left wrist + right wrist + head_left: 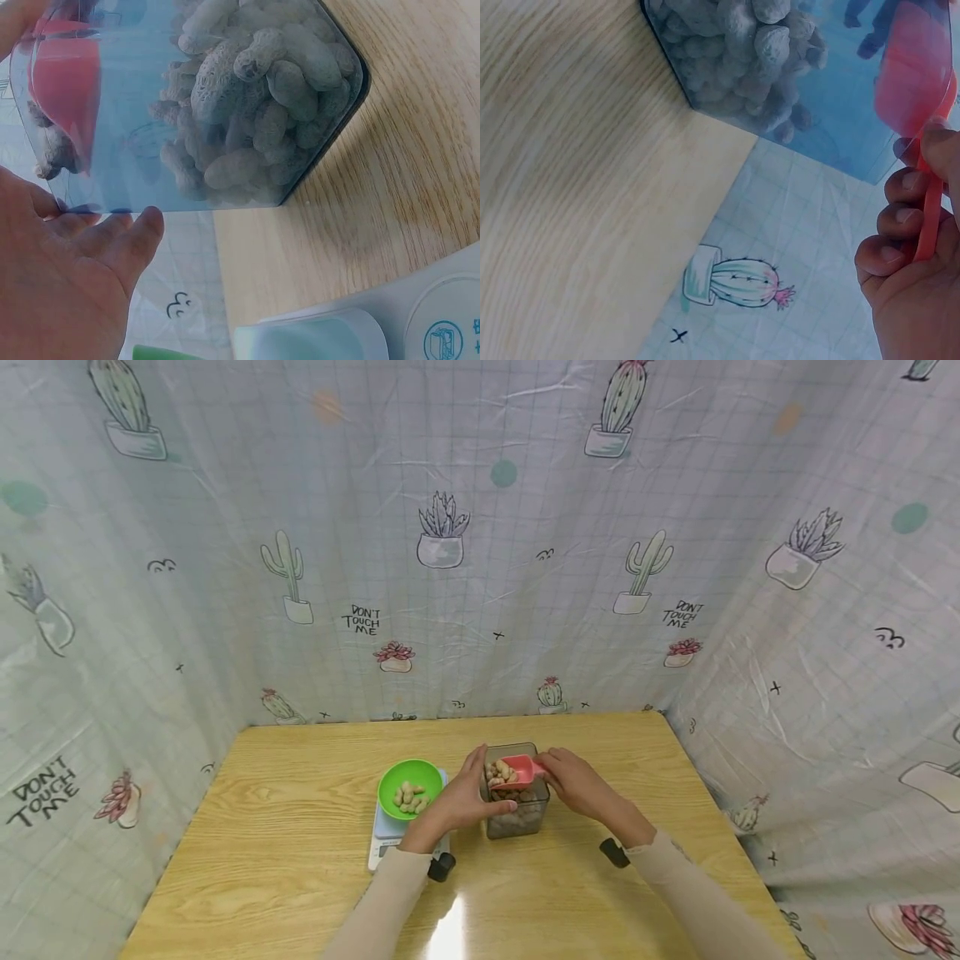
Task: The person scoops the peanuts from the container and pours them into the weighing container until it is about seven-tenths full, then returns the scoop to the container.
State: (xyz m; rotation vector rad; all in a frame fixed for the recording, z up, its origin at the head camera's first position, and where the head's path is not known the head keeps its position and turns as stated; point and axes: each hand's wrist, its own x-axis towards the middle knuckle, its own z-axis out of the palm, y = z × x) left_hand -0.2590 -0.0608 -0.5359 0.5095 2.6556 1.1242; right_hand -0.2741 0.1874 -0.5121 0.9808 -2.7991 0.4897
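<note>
My left hand (463,800) grips the clear plastic container (527,821), its thumb across the near side and its fingers along the left side. Peanuts in shells (236,112) fill the container's lower part. A red scoop (924,71) sits at the container's mouth, carrying several peanuts (502,772). Its handle is held in my right hand (576,783), with the fingers curled round it in the right wrist view. To the left, a green bowl (411,769) with several peanuts (409,798) rests on a white kitchen scale (384,832), partly hidden by my left forearm.
The wooden table (277,827) bears the container and the scale. A curtain (480,593) printed with cacti hangs behind the table and along both sides. Black wrist straps show under both forearms.
</note>
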